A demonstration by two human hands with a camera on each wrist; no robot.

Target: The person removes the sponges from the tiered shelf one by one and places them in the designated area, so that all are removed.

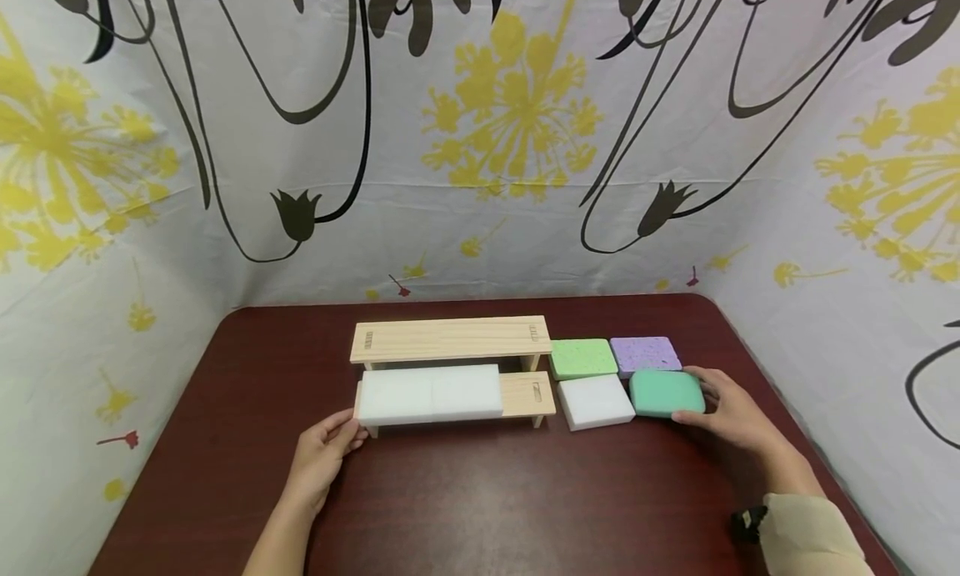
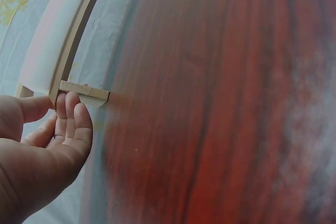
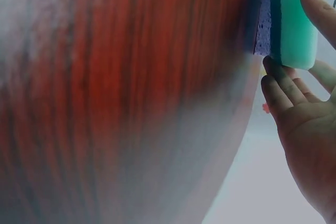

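My left hand (image 1: 322,458) pinches the left end of a low wooden stand (image 1: 527,395), thumb at the front and fingers curled beneath in the left wrist view. Two white sponges (image 1: 431,393) lie side by side on that stand, leaving its right end bare. At the right, my right hand (image 1: 738,413) grips a teal sponge (image 1: 667,393) by its right end. The right wrist view shows the thumb over this teal block (image 3: 298,30) and fingertips at its lower edge. A white sponge (image 1: 596,403) lies just left of it.
Behind the front stand is a second wooden stand (image 1: 450,341) with a bare top. Green (image 1: 582,359) and purple (image 1: 647,353) sponges lie behind the white and teal ones. The dark red table (image 1: 480,501) meets patterned cloth (image 1: 480,259) at its back and sides.
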